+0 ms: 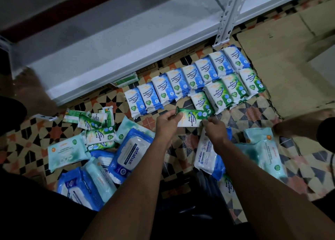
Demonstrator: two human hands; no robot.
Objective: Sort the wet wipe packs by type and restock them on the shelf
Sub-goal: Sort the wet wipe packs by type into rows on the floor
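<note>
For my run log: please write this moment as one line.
hands: both hold pine pack | blue row, green row on floor | shelf: bare

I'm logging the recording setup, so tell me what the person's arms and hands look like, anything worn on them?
Both forearms are bare, with no sleeves in view. The left hand and right hand wear no gloves; no watch or rings are visible.

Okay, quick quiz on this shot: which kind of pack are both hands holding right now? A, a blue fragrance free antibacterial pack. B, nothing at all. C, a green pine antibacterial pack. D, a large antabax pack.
C: the left hand and right hand each pinch an end of a green pine antibacterial pack, its printed label readable, held above the patterned floor.
</note>
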